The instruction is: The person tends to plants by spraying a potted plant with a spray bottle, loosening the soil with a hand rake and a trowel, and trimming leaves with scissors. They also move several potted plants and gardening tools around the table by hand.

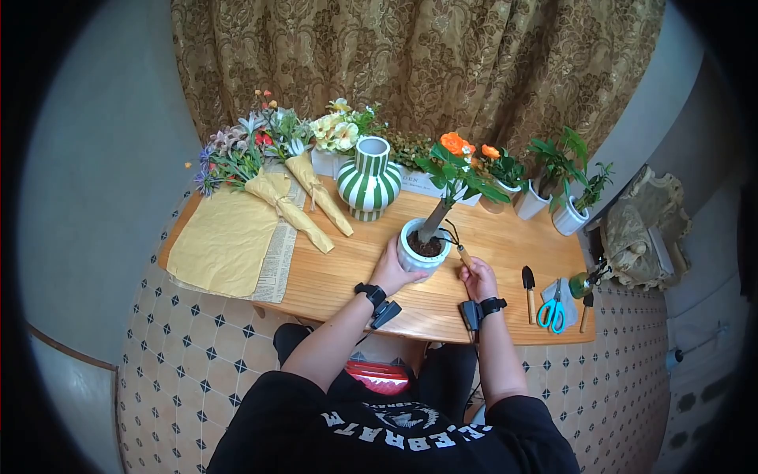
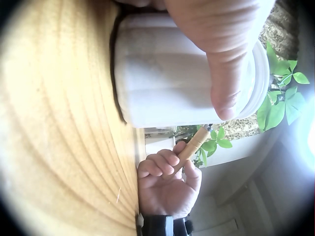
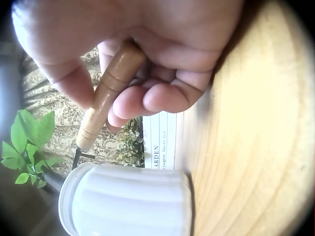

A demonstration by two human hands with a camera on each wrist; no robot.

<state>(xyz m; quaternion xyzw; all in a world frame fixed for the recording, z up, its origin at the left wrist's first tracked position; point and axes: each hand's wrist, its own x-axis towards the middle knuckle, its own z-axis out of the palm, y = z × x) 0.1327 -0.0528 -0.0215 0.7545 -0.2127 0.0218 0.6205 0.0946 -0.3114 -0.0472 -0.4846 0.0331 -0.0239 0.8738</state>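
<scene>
A white ribbed flowerpot (image 1: 410, 257) stands on the wooden table, holding dark soil (image 1: 426, 246) and a thick-stemmed green plant (image 1: 436, 217). My left hand (image 1: 392, 270) grips the pot's side, its thumb lying along the wall just below the rim in the left wrist view. With my right hand (image 1: 478, 278) I hold a small hand rake (image 3: 106, 91) by its wooden handle, between thumb and curled fingers. The rake's dark metal prongs (image 1: 452, 232) reach over the pot's right rim, close to the soil.
Left lie paper-wrapped bouquets (image 1: 284, 209) on kraft paper (image 1: 221, 245). A green-striped vase (image 1: 369, 186) stands behind the pot. Potted plants (image 1: 534, 201) line the back right. A small trowel (image 1: 528, 292), blue scissors (image 1: 553, 314) and a green bottle (image 1: 582, 285) are at the right end.
</scene>
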